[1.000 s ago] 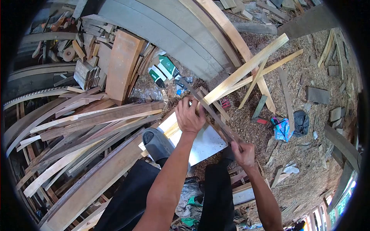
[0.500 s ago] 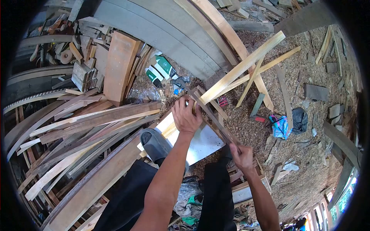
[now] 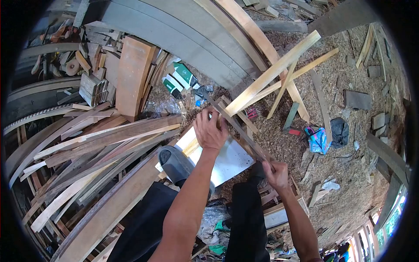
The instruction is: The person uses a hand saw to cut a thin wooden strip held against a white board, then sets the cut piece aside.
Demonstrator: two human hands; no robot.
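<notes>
My left hand (image 3: 210, 129) presses down on a long pale wooden strip (image 3: 273, 72) that runs from the white board up to the right. My right hand (image 3: 275, 173) grips the near end of a thin dark saw blade (image 3: 235, 126), which crosses the pale strip right beside my left hand. Under both lies a white board (image 3: 231, 161). My left foot in a grey sandal (image 3: 176, 163) stands on the board's left end.
Curved dark planks (image 3: 100, 144) are stacked at the left, with an upright brown board (image 3: 133, 74) behind them. Green-and-white cartons (image 3: 181, 78) lie beyond the hands. Sawdust, offcuts, a blue bag (image 3: 319, 139) and a black bag (image 3: 339, 130) cover the ground at right.
My right hand has drawn back toward me along the blade's line after pushing forward slightly. My left hand stays on the strip, shifted a little left and up.
</notes>
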